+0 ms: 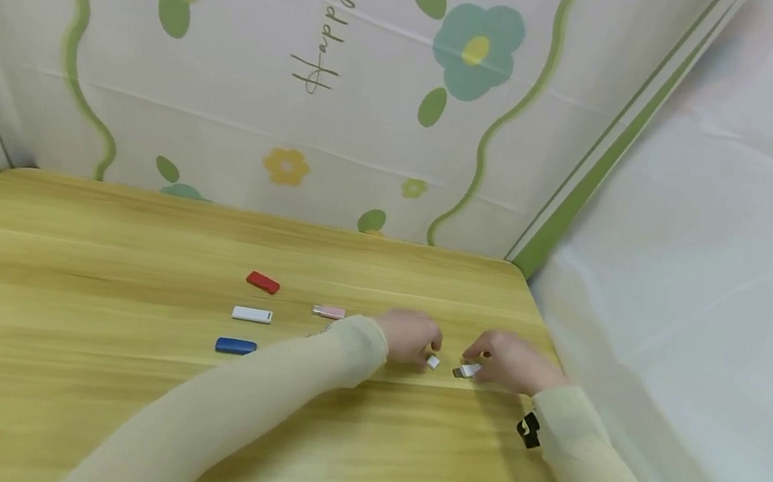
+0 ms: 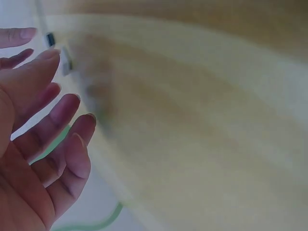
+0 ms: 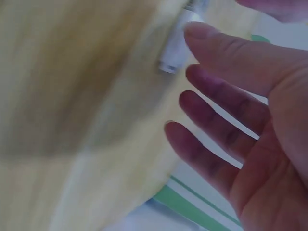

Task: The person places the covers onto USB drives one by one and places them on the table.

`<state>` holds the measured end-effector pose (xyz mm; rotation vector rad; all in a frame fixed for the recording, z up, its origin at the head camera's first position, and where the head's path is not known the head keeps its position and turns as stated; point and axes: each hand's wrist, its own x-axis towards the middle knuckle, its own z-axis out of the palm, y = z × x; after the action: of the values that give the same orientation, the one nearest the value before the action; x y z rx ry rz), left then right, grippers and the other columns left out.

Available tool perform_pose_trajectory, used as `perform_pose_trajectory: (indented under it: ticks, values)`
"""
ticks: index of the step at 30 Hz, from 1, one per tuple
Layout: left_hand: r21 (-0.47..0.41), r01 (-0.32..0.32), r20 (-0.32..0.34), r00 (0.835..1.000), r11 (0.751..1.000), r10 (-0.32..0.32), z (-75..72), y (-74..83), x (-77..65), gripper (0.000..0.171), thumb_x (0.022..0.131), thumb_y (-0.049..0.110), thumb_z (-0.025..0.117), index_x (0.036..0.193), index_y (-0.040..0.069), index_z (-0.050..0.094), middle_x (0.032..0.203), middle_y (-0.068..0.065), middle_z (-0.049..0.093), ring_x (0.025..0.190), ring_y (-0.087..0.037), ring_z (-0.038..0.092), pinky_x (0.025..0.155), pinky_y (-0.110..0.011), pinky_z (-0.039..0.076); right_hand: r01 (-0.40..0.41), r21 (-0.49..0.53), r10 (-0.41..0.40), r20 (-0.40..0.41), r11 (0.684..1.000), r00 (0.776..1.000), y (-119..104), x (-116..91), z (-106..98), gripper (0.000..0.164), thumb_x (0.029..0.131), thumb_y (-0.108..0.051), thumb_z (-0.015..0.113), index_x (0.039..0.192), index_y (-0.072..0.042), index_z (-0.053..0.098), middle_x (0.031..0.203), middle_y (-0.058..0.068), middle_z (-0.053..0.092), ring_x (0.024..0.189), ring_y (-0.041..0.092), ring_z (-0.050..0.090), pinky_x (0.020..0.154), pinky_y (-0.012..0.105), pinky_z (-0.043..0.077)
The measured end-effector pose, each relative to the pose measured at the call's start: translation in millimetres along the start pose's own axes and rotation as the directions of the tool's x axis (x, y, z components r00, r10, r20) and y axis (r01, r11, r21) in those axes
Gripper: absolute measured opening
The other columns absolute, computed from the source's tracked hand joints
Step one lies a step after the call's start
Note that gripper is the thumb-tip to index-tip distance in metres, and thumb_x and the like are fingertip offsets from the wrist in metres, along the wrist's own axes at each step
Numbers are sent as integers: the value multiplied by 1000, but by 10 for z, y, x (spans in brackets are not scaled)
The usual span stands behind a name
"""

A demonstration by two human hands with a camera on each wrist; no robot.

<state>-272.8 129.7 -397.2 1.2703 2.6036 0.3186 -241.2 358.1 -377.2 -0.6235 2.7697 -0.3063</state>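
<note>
Over the right part of the wooden table, my left hand (image 1: pixel 409 336) pinches a small white cap (image 1: pixel 432 361) between thumb and fingers. Facing it, my right hand (image 1: pixel 513 362) grips a white USB flash drive (image 1: pixel 468 370), its metal connector bare and pointing left toward the cap. A short gap separates cap and connector. In the right wrist view, the thumb lies against the white USB flash drive (image 3: pixel 177 45), while the other fingers spread below. The left wrist view has the white cap (image 2: pixel 66 61) just past the thumb tip.
Left of the hands lie a red flash drive (image 1: pixel 263 282), a white one (image 1: pixel 252 314), a blue one (image 1: pixel 236 346) and a pink one (image 1: pixel 328 312) with its connector showing. A black item (image 1: pixel 528 430) is beside the right sleeve. A flowered curtain (image 1: pixel 374 129) hangs behind the table.
</note>
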Motion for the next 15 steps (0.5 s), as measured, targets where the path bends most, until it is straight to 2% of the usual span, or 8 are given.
perform_pose_trajectory:
  ticks: [4, 9, 15]
  values:
    - [28, -8, -5, 1000, 1000, 8, 46, 38, 33, 28, 87, 29, 78, 111, 18, 73, 104, 8, 68, 91, -7, 60, 83, -25, 50, 31, 13, -31, -31, 999, 999, 31, -29, 109, 23, 79, -8, 82, 101, -12, 76, 101, 1, 67, 92, 22, 64, 83, 42, 54]
    - [71, -25, -22, 999, 997, 26, 46, 74, 50, 12, 90, 27, 75, 99, 18, 73, 94, 10, 66, 84, -6, 58, 77, -23, 49, 100, -48, -104, -80, 994, 991, 22, -86, 147, 11, 82, -8, 79, 93, -12, 77, 90, -4, 65, 83, 13, 62, 76, 34, 54]
    - [147, -45, -28, 998, 988, 50, 100, 87, 111, 11, 92, 28, 73, 95, 18, 72, 90, 10, 65, 81, -6, 59, 73, -22, 50, 164, -102, -173, -87, 981, 981, -21, -109, 154, 5, 85, -6, 76, 88, -9, 77, 83, -4, 66, 75, 7, 58, 70, 30, 53]
